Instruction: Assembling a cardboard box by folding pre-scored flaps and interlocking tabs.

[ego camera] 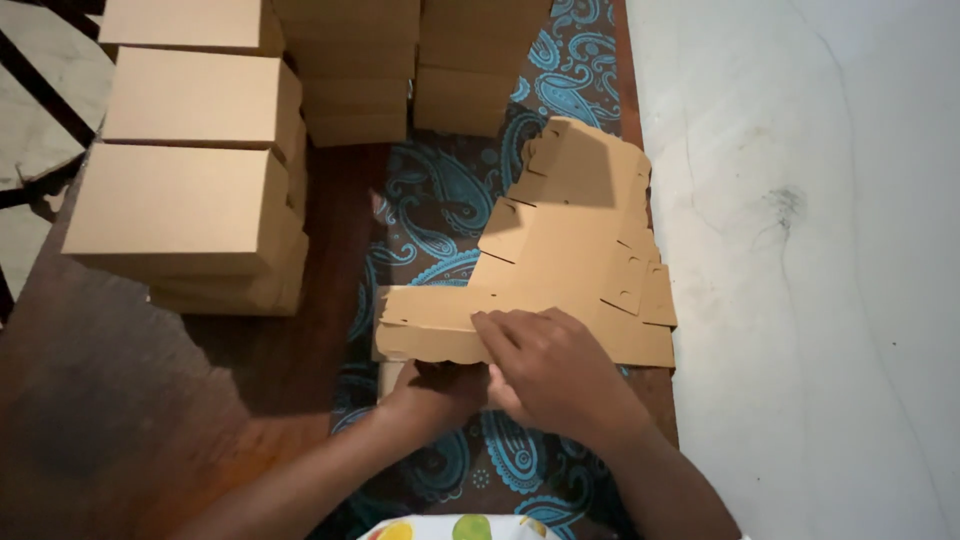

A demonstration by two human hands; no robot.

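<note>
Currently folding: right hand (545,365) pinches flat cardboard blank (560,260), left hand (440,385) grips beneath; next, crease that flap squarely.

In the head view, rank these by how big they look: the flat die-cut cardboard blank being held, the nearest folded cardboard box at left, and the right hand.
1. Flat die-cut cardboard blank, largest.
2. Nearest folded brown cardboard box, slightly smaller; unsure, since the blank is tilted.
3. Right hand, clearly smallest.
</note>
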